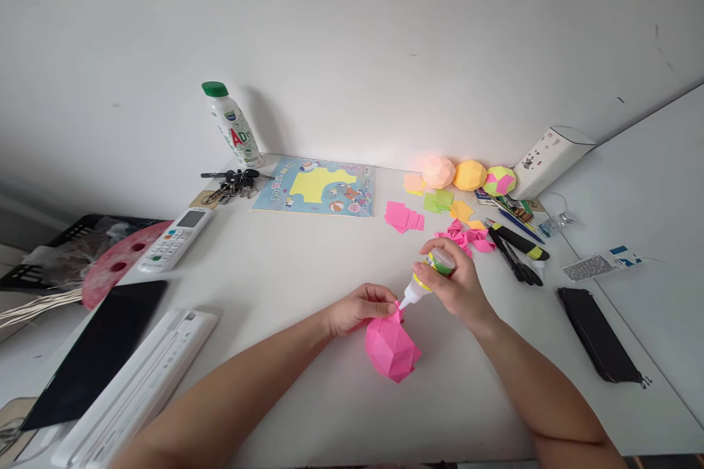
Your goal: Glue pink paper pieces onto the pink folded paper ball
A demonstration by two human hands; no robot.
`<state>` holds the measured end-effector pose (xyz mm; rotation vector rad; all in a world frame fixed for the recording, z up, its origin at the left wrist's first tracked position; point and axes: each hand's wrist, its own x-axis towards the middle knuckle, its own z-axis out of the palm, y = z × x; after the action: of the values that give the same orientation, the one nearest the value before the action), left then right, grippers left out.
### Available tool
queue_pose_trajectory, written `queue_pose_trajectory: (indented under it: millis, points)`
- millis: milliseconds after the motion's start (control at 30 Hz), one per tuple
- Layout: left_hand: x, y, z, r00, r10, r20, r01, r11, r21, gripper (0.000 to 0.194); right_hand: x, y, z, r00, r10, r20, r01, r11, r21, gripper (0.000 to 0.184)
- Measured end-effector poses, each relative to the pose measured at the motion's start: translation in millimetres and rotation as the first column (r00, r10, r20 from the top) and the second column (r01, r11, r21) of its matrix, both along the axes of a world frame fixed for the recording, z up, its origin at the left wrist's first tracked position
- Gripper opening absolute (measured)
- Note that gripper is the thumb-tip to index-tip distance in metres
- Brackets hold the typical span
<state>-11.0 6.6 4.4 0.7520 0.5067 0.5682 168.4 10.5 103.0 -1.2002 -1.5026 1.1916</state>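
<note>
My left hand (363, 309) pinches the upper edge of a pink folded-paper ball (391, 349), which is partly built and has points sticking out at its right side. In my right hand (455, 278) is a white glue bottle (419, 287) with a green and yellow label, tilted so its nozzle points down and left. The nozzle tip meets or nearly meets a pink paper flap beside my left fingertips; I cannot tell whether glue is coming out. Just beyond my right hand lies a pile of folded pink paper pieces (465, 236).
Finished paper balls (470, 175) stand by the wall, near pink paper sheets (404, 216). Pens and a cutter (517, 242) lie at right, with a black pouch (597, 335). At left are a bottle (234, 124), keys (236, 183), a remote (176, 238) and a black tablet (99, 352).
</note>
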Motion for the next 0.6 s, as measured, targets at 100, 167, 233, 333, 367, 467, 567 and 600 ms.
queue_pose_trajectory:
  millis: [100, 167, 233, 333, 367, 467, 567, 600]
  points:
    - [0.1, -0.1, 1.2, 1.000, 0.002, -0.005, -0.002, 1.000, -0.006, 0.020, -0.3, 1.4, -0.4, 1.000, -0.025, -0.001, 0.025, 1.000, 0.005, 0.023]
    - [0.1, -0.2, 1.1, 1.000, -0.001, -0.006, 0.001, 1.000, -0.003, 0.020, -0.6, 2.0, -0.3, 1.000, -0.029, 0.002, 0.029, 1.000, 0.005, 0.023]
    - [0.1, -0.2, 0.7, 1.000, -0.006, -0.005, 0.006, 1.000, 0.001, 0.019, -0.9, 2.3, 0.1, 1.000, -0.031, 0.006, 0.031, 1.000, -0.001, 0.023]
    - [0.1, -0.2, 0.3, 1.000, -0.001, -0.005, 0.001, 1.000, -0.001, 0.019, -0.9, 2.7, 0.0, 0.999, -0.036, 0.008, 0.036, 0.999, -0.009, 0.024]
    - [0.1, -0.2, 0.4, 1.000, 0.002, -0.004, -0.002, 1.000, -0.003, 0.019, -0.8, 2.9, -0.2, 0.999, -0.037, 0.008, 0.037, 0.999, -0.012, 0.024]
    - [0.1, -0.1, 1.0, 1.000, 0.004, -0.002, -0.004, 1.000, -0.007, 0.019, -0.5, 3.5, -1.0, 0.999, -0.038, 0.004, 0.038, 0.999, -0.013, 0.025]
    - [0.2, -0.1, 1.2, 1.000, 0.004, -0.007, -0.005, 1.000, -0.009, 0.020, -0.2, 3.9, -1.4, 0.999, -0.036, 0.002, 0.036, 0.999, -0.008, 0.024]
    - [0.2, -0.1, 1.2, 1.000, 0.005, -0.009, -0.005, 1.000, -0.010, 0.021, -0.1, 4.0, -1.4, 0.999, -0.036, 0.002, 0.036, 0.999, -0.009, 0.024]
